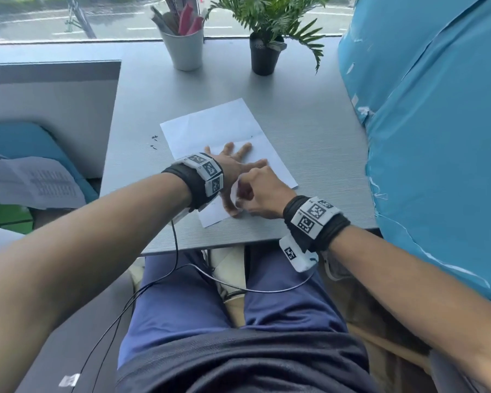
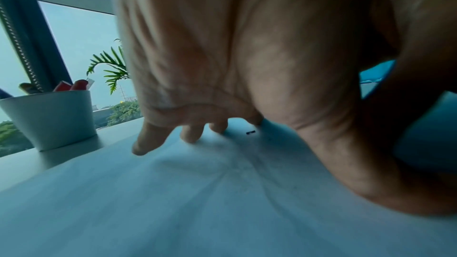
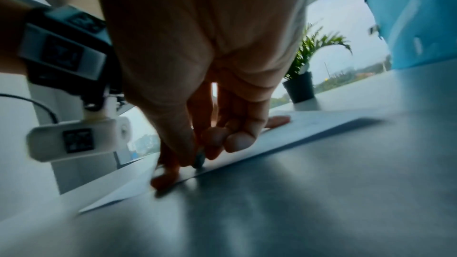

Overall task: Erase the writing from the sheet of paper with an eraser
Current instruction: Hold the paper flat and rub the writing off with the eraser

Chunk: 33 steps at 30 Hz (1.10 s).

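Observation:
A white sheet of paper lies slanted on the grey table. My left hand lies flat on its lower half with the fingers spread, pressing it down; the left wrist view shows the fingertips on the paper. My right hand is curled just in front of the left, over the sheet's near end. In the right wrist view its thumb and fingers pinch a small dark eraser, held down on the paper close to its edge. Most of the eraser is hidden by the fingers. A small dark mark sits on the sheet.
A white cup of pens and a black potted plant stand at the table's far side. A large blue-wrapped object borders the right. Dark crumbs lie left of the paper. Cables hang over my lap.

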Each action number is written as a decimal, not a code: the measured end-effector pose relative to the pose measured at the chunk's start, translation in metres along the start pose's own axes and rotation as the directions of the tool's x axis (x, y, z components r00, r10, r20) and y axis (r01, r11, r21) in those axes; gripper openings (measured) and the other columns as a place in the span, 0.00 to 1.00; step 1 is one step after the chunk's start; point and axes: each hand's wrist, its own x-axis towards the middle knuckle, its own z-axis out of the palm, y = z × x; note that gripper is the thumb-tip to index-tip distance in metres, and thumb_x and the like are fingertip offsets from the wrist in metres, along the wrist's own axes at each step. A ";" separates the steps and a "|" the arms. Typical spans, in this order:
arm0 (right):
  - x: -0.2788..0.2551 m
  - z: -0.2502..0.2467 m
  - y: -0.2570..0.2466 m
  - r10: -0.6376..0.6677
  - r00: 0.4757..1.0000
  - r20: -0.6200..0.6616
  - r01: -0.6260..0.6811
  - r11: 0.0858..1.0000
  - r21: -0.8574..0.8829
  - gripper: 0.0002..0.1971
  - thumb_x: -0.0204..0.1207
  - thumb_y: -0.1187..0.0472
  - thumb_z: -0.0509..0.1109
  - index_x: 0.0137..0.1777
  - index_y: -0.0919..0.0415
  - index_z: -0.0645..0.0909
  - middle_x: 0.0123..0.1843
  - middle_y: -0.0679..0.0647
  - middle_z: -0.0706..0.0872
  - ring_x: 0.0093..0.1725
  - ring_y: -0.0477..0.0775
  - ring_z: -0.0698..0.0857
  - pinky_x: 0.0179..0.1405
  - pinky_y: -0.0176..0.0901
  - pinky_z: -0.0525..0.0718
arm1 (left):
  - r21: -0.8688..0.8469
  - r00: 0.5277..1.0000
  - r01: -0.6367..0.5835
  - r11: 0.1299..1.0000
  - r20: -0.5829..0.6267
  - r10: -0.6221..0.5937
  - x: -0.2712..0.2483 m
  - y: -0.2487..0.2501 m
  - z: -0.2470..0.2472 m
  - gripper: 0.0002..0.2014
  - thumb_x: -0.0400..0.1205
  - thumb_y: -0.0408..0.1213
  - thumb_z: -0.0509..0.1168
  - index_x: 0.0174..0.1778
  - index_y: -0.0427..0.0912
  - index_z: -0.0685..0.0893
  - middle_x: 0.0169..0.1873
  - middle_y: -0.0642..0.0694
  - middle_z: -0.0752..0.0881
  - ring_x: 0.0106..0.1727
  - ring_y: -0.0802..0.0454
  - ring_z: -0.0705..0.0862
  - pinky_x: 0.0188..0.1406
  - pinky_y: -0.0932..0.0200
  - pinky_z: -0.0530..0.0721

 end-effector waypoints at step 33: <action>0.006 -0.002 0.021 0.166 0.979 -0.117 -0.179 0.978 -0.107 0.10 0.74 0.55 0.72 0.47 0.63 0.86 0.47 0.61 0.88 0.49 0.60 0.87 0.51 0.45 0.86 | 0.076 0.999 0.028 0.997 -0.031 -0.026 0.000 0.000 0.001 0.75 0.54 0.67 0.82 0.83 0.69 0.31 0.86 0.47 0.29 0.86 0.33 0.34 0.76 0.16 0.38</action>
